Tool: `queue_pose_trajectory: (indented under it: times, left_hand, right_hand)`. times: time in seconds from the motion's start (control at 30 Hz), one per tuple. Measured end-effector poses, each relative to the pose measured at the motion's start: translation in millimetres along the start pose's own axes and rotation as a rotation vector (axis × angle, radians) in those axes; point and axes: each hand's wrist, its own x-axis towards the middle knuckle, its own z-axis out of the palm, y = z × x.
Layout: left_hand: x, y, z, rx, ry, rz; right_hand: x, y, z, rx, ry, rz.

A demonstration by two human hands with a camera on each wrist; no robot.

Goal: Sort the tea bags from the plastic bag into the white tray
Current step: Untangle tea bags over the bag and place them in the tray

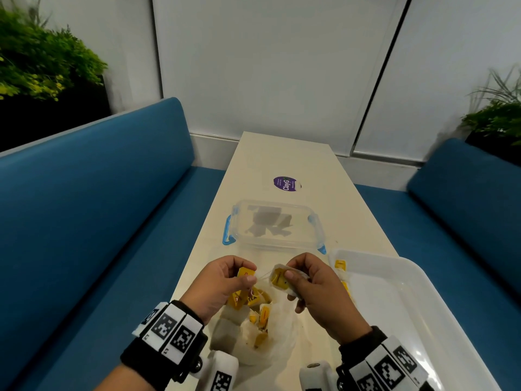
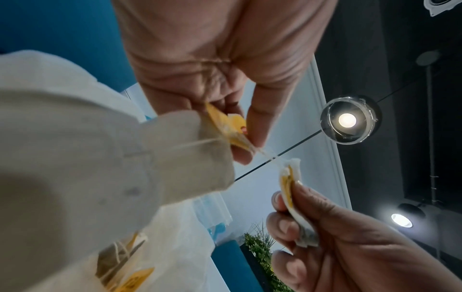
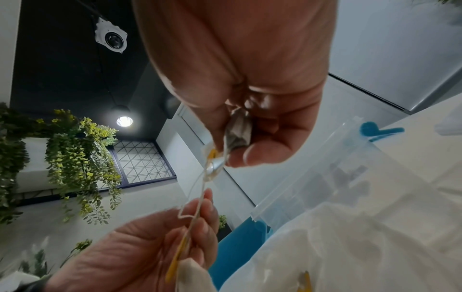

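Two tea bags are up off the counter (image 1: 282,156), one in each hand, their strings tangled between them. The left hand (image 1: 222,283) pinches a yellow tag (image 1: 246,272), fingers (image 2: 258,118) curled on it; the right hand (image 1: 318,289) pinches a tea bag (image 1: 282,277) by its pouch. Thin string (image 3: 197,189) runs between the hands, looped and kinked.

These look light, soft and easy to tear; the paper pouch crushes, and the string likely snaps or pulls its staple if yanked. Best hold is probably the stiff tag or the pouch's folded top, easing the loops apart.

More tea bags lie in the plastic bag (image 1: 284,331) below the hands. The white tray (image 1: 439,311) sits just right, its rim close, with two tags already inside. A lidded clear box (image 1: 275,224) stands beyond, leaving little free counter; the near tray rim could catch a dangling string.
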Motion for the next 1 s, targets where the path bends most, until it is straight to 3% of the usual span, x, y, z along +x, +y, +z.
queue_pose_trajectory:
  times: [0.27, 0.4, 0.7, 0.83, 1.0]
  left_hand:
    - [1.1, 5.0, 6.7, -0.104, 0.053, 0.018]
    - [0.7, 7.8, 12.0, -0.134, 0.051, 0.046]
    - [-1.1, 4.4, 13.8, -0.027, 0.048, 0.050]
    - [-0.6, -0.5, 11.3, 0.019, 0.011, 0.021]
    - [1.2, -8.4, 6.8, 0.271, -0.146, -0.036]
  right_hand:
    - [0.8, 2.2, -0.4, -0.002, 0.075, -0.007]
    - [-1.5, 1.7, -0.2, -0.016, 0.031, -0.024]
    - [-4.3, 3.0, 1.2, -0.013, 0.010, -0.015]
    - [-4.3, 1.8, 1.5, 0.011, 0.018, -0.014]
    - [-3.2, -3.1, 1.3, 0.039, 0.034, -0.031]
